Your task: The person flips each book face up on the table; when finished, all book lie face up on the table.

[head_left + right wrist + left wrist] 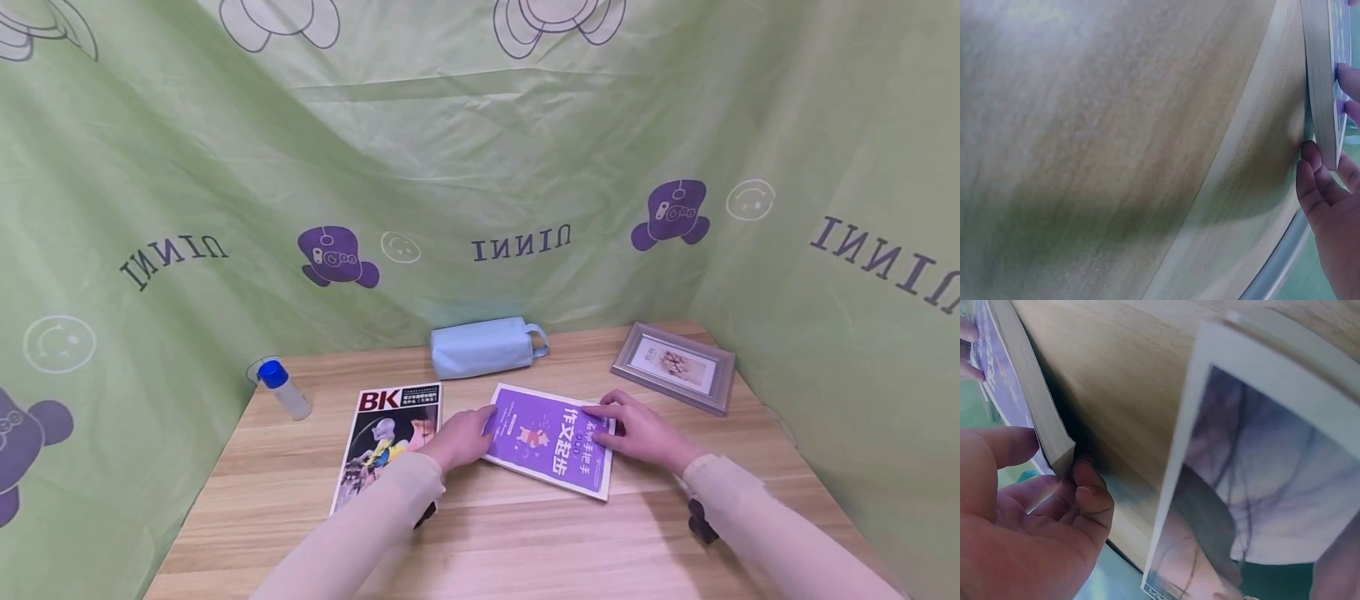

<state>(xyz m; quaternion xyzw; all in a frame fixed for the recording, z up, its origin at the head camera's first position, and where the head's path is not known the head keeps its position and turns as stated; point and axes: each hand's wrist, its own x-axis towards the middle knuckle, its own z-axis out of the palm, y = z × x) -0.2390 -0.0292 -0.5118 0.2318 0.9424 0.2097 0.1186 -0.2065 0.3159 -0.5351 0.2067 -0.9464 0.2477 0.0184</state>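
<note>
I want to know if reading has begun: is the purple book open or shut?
Shut. The purple book lies flat on the table, cover up, left hand and right hand gripping its edges.

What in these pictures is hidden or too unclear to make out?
- Head view: the left hand covers the purple book's near-left edge; the fingertips' grip is hidden.
- Head view: the small print on the BK magazine and the photo in the picture frame are too small to read.
- Right wrist view: the right hand is cut off by the picture's edge.
- Left wrist view: the magazine cover is blurred.
</note>
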